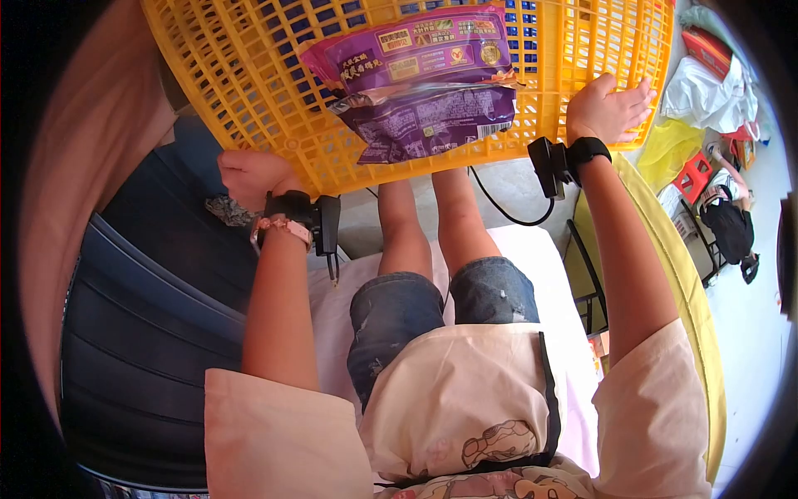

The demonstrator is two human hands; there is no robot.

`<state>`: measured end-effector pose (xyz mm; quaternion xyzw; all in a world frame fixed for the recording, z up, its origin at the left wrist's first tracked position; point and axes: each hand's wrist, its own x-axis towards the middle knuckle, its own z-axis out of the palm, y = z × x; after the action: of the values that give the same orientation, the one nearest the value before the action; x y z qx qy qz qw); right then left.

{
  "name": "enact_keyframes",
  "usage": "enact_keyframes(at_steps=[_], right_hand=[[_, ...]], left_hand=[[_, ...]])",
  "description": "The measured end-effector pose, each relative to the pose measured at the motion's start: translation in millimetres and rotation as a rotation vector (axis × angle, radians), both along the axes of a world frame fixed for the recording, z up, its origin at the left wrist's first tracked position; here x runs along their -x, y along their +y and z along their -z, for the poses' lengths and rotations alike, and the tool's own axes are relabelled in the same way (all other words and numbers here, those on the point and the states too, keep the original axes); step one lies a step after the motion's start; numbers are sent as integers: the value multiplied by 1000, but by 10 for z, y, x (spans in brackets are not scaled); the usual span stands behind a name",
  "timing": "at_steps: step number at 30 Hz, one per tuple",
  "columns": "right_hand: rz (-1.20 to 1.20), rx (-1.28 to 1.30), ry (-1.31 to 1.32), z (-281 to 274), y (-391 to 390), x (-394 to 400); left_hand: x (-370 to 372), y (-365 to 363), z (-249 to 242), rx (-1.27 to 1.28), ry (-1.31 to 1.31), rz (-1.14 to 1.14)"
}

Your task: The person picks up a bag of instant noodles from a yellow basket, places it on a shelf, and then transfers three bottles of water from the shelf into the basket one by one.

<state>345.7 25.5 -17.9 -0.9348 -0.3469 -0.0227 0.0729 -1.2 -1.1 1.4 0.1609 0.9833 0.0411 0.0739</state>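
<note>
A yellow plastic basket [551, 154] with slatted openings fills the top of the view, its near edge above my shins. Inside it lies a purple printed food packet [432, 54] with a crinkled, shiny fold across its middle. My left hand [256, 176] is at the basket's near left corner, its fingers curled over the rim; the fingertips are hidden. At the near right corner, my right hand [611, 110] rests on the rim with its fingers stretched outward. Each wrist wears a black strapped device, and the left also has a pink band [283, 229].
My legs extend over a pale pink sheet [540, 274]. Dark blue padded furniture [150, 358] stands at left. Yellow cloth [694, 333] hangs along the right side. Further right are white plastic bags [706, 91], a red stool [692, 177] and another person [730, 224] in black.
</note>
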Motion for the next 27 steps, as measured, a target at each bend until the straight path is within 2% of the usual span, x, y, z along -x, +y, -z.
enact_keyframes(at_steps=[27], right_hand=[[5,-6,11,22,-14,-23]], left_hand=[[22,-38,36,61,42,29]])
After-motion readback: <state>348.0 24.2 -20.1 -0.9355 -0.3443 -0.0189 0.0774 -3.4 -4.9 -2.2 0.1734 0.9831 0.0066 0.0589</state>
